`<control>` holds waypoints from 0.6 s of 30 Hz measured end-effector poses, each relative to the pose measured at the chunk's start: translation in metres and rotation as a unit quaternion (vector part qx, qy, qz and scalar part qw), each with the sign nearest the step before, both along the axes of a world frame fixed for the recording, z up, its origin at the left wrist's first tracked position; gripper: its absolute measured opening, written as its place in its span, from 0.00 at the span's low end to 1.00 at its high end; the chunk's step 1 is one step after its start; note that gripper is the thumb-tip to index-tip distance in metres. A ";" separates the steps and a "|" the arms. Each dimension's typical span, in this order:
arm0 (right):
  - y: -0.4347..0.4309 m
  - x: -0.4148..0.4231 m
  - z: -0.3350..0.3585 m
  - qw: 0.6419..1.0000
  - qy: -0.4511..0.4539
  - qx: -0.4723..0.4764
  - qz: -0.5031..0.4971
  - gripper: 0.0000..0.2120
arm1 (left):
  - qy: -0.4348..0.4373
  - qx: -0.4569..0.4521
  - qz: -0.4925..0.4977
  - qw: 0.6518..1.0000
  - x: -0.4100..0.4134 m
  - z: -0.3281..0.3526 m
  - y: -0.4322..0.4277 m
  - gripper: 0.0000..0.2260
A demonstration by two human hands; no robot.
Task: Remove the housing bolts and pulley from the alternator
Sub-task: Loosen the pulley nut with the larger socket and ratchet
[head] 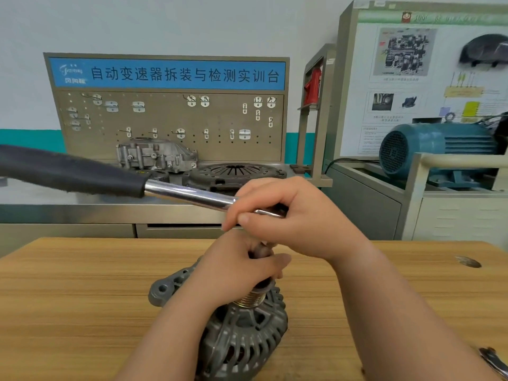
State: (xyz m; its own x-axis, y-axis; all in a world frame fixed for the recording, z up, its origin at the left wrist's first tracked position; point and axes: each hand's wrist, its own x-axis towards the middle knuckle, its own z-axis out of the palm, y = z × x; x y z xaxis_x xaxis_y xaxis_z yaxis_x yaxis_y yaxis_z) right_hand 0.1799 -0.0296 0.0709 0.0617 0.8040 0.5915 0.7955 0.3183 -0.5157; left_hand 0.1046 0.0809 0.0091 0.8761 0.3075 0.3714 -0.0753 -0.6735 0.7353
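A grey alternator [242, 339] stands pulley-up on the wooden table [68, 298]. Its ribbed brass-coloured pulley [250, 299] shows just below my left hand [236, 268], whose fingers curl round the dark socket [261, 250] standing on the pulley top. Above it, my right hand [288, 215] grips the head end of a long chrome wrench [189, 195]. The wrench's black foam handle [68, 171] reaches out to the left, above the table. The pulley nut is hidden under the socket and my hands.
A metal tool [493, 361] lies at the table's right edge, and a dark mark [468, 262] sits further back. Behind the table stand a steel bench with a gearbox housing [156, 156] and clutch plate [236, 171], a pegboard [167, 119], and a blue motor [437, 152] at right.
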 end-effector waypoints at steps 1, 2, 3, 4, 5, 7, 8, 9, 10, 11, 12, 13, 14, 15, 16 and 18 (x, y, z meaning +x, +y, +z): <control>0.002 -0.002 -0.002 1.000 0.005 0.012 -0.010 0.10 | 0.002 -0.005 0.002 1.000 0.000 0.000 0.000 0.13; 0.004 -0.004 -0.004 0.999 0.014 0.028 -0.032 0.11 | 0.007 -0.009 0.005 1.000 0.000 -0.001 0.000 0.12; 0.006 -0.006 -0.007 0.996 0.024 0.043 -0.068 0.11 | 0.012 -0.012 0.008 1.000 0.000 -0.001 -0.001 0.11; 0.008 -0.010 -0.010 0.991 0.032 0.061 -0.118 0.11 | 0.014 -0.011 0.012 1.000 0.000 0.000 -0.002 0.11; 0.011 -0.013 -0.012 0.980 0.028 0.078 -0.179 0.11 | 0.015 -0.005 0.019 1.000 0.000 0.000 -0.003 0.13; 0.017 -0.020 -0.015 0.943 -0.040 0.063 -0.325 0.11 | 0.019 0.024 0.042 0.999 0.000 0.000 -0.003 0.20; 0.021 -0.023 -0.015 0.917 -0.086 0.028 -0.389 0.11 | 0.024 0.042 0.051 0.998 0.001 0.000 -0.001 0.21; 0.024 -0.024 -0.014 0.892 -0.117 -0.002 -0.437 0.11 | 0.028 0.061 0.060 0.996 0.003 0.000 0.000 0.22; 0.026 -0.024 -0.013 0.876 -0.134 -0.020 -0.463 0.11 | 0.030 0.072 0.067 0.995 0.003 -0.001 0.001 0.22; 0.028 -0.023 -0.011 0.869 -0.145 -0.033 -0.472 0.11 | 0.034 0.080 0.065 0.994 0.004 -0.001 0.002 0.22; 0.028 -0.022 -0.009 0.871 -0.150 -0.040 -0.466 0.13 | 0.038 0.080 0.056 0.994 0.003 0.000 0.001 0.22; 0.027 -0.022 -0.008 0.880 -0.150 -0.042 -0.449 0.15 | 0.036 0.069 0.045 0.996 0.003 0.001 0.001 0.21; 0.024 -0.021 -0.007 0.894 -0.146 -0.037 -0.421 0.17 | 0.025 0.052 0.033 0.998 0.002 0.001 -0.001 0.19; 0.021 -0.020 -0.007 0.911 -0.140 -0.028 -0.387 0.18 | 0.011 0.036 0.019 0.999 0.001 0.002 -0.002 0.15; 0.018 -0.019 -0.007 0.927 -0.137 -0.017 -0.349 0.20 | -0.001 0.026 0.002 1.000 0.000 0.003 -0.002 0.11; 0.012 -0.013 -0.006 0.956 -0.123 -0.007 -0.266 0.20 | -0.018 0.018 -0.019 0.999 0.001 0.001 0.001 0.05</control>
